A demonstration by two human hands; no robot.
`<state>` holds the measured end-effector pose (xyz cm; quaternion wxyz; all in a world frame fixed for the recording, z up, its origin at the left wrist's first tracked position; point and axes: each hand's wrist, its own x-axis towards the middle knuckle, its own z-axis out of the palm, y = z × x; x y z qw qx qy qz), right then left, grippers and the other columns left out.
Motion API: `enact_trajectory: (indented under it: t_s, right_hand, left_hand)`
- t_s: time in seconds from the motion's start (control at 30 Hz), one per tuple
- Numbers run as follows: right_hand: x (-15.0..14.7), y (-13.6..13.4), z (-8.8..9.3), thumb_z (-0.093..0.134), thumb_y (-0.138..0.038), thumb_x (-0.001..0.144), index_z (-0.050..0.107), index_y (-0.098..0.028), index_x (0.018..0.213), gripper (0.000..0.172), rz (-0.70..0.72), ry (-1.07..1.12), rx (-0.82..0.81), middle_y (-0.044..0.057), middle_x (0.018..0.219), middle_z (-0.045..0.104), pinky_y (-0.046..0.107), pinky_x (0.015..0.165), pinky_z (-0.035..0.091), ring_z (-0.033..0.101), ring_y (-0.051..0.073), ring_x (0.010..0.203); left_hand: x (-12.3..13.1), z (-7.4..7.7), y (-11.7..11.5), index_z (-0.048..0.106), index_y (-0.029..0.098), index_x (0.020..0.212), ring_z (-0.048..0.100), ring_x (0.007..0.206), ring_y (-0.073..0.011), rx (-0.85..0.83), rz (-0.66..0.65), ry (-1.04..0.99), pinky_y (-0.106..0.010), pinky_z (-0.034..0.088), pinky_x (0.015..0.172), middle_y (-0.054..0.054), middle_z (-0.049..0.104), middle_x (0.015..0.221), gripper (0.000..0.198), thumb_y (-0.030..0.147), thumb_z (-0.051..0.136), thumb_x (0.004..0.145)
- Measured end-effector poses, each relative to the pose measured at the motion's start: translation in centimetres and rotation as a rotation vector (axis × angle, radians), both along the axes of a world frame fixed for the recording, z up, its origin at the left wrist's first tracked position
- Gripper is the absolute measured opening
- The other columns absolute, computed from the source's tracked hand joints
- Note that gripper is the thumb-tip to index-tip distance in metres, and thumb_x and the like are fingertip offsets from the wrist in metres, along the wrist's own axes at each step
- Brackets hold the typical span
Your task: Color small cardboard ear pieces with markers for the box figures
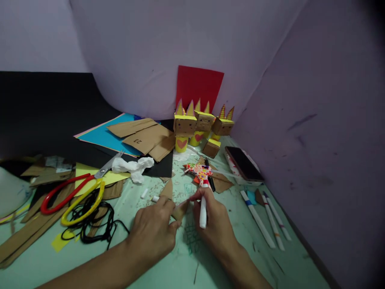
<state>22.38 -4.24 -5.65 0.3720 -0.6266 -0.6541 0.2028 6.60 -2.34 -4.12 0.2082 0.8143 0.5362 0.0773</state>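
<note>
My left hand (pixel 155 226) presses and grips a small pointed piece of cardboard (pixel 181 210) against the green tabletop, fingers bent over its left side. My right hand (pixel 212 220) is closed around a white marker (pixel 203 214), its fingertips at the right end of that cardboard piece. Which end of the marker meets the cardboard cannot be made out. Just beyond my left fingers lies another pointed cardboard piece (pixel 167 189), with a white marker cap (pixel 144 193) close by. A floral-patterned object (pixel 198 171) rests just past my right hand.
Red-and-yellow-handled scissors (pixel 82 182), black cord (pixel 90 224) and cardboard strips (pixel 33 233) lie at left. Cardboard-headed figures (pixel 185 126) stand at the back before a red sheet (pixel 198 86). At right are a phone (pixel 244 162) and several markers (pixel 258 220) beside the wall.
</note>
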Motion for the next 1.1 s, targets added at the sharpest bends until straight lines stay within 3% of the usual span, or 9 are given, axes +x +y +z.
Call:
enact_trajectory:
  t_s: [0.17,0.27,0.33,0.47,0.63,0.73,0.8,0.93,1.1]
  right_hand:
    - [-0.3,0.2,0.7,0.046,-0.017,0.078,0.043,-0.023,0.084,0.009,-0.093,0.088,-0.045,0.001,0.07,0.06,0.025,0.055,0.04,0.057,0.017,0.059]
    - [-0.3,0.3,0.9,0.048,-0.018,0.076,0.043,-0.023,0.086,0.012,-0.131,0.077,-0.079,0.002,0.076,0.061,0.026,0.057,0.041,0.059,0.018,0.063]
    - [-0.3,0.3,0.9,0.049,-0.017,0.074,0.043,-0.023,0.087,0.015,-0.113,0.053,-0.107,0.001,0.075,0.06,0.026,0.056,0.04,0.058,0.018,0.061]
    - [-0.7,0.2,0.6,0.05,-0.016,0.073,0.042,-0.023,0.089,0.02,-0.06,0.051,-0.156,0.0,0.068,0.057,0.026,0.053,0.038,0.056,0.017,0.056]
    - [-0.8,0.4,0.0,0.052,-0.013,0.069,0.04,-0.023,0.085,0.023,-0.039,0.222,-0.131,-0.002,0.07,0.058,0.026,0.057,0.041,0.056,0.016,0.061]
    - [-0.6,0.5,-0.3,0.054,-0.014,0.067,0.039,-0.024,0.085,0.026,-0.027,0.352,-0.096,-0.004,0.068,0.055,0.024,0.053,0.04,0.052,0.013,0.057]
    - [-0.5,0.6,-0.2,0.056,-0.015,0.068,0.038,-0.024,0.084,0.026,-0.025,0.457,-0.068,-0.005,0.066,0.052,0.022,0.049,0.038,0.048,0.011,0.054]
    - [-0.3,0.8,0.3,0.058,-0.019,0.069,0.037,-0.024,0.084,0.026,-0.007,0.683,-0.049,-0.007,0.067,0.047,0.02,0.048,0.038,0.045,0.009,0.053]
    - [-0.3,0.8,0.3,0.06,-0.019,0.07,0.037,-0.024,0.084,0.028,0.014,0.75,-0.061,-0.006,0.07,0.049,0.02,0.048,0.039,0.046,0.009,0.055]
  left_hand:
    - [-0.1,-0.2,0.6,0.059,0.022,0.079,0.061,0.079,-0.0211,-0.038,0.06,-0.073,-0.029,0.036,0.065,-0.003,0.065,0.085,0.012,0.022,0.047,0.077]
    - [0.0,-0.3,0.7,0.06,0.024,0.088,0.06,0.08,-0.0222,-0.051,0.079,-0.093,-0.03,0.036,0.066,-0.004,0.065,0.087,0.017,0.032,0.051,0.077]
    - [0.1,-0.3,0.5,0.06,0.024,0.094,0.06,0.083,-0.0242,-0.031,0.07,-0.072,-0.031,0.037,0.067,-0.005,0.065,0.093,0.024,0.037,0.053,0.076]
    - [0.5,-0.1,0.4,0.058,0.023,0.086,0.061,0.083,-0.0262,-0.013,0.064,-0.029,-0.033,0.036,0.065,-0.006,0.065,0.091,0.019,0.036,0.047,0.079]
    - [0.5,0.0,0.5,0.056,0.023,0.083,0.061,0.081,-0.0247,-0.061,0.092,-0.047,-0.031,0.036,0.063,-0.004,0.066,0.084,0.011,0.029,0.053,0.075]
    - [0.2,0.0,0.5,0.058,0.024,0.084,0.06,0.082,-0.0234,-0.077,0.099,-0.156,-0.031,0.037,0.067,-0.002,0.066,0.086,0.013,0.024,0.054,0.072]
    - [0.1,0.0,0.6,0.061,0.022,0.087,0.059,0.08,-0.0221,-0.159,0.102,-0.342,-0.03,0.039,0.068,-0.003,0.066,0.085,0.018,0.023,0.055,0.07]
    - [0.3,0.1,0.8,0.062,0.015,0.075,0.053,0.062,-0.0155,-0.559,0.101,-0.771,-0.025,0.038,0.056,-0.002,0.061,0.068,0.021,0.033,0.057,0.066]
    - [0.4,-0.2,0.7,0.054,0.016,0.057,0.027,0.041,-0.0062,-0.714,0.121,-0.866,-0.021,0.019,0.042,0.007,0.038,0.044,0.024,0.039,0.06,0.062]
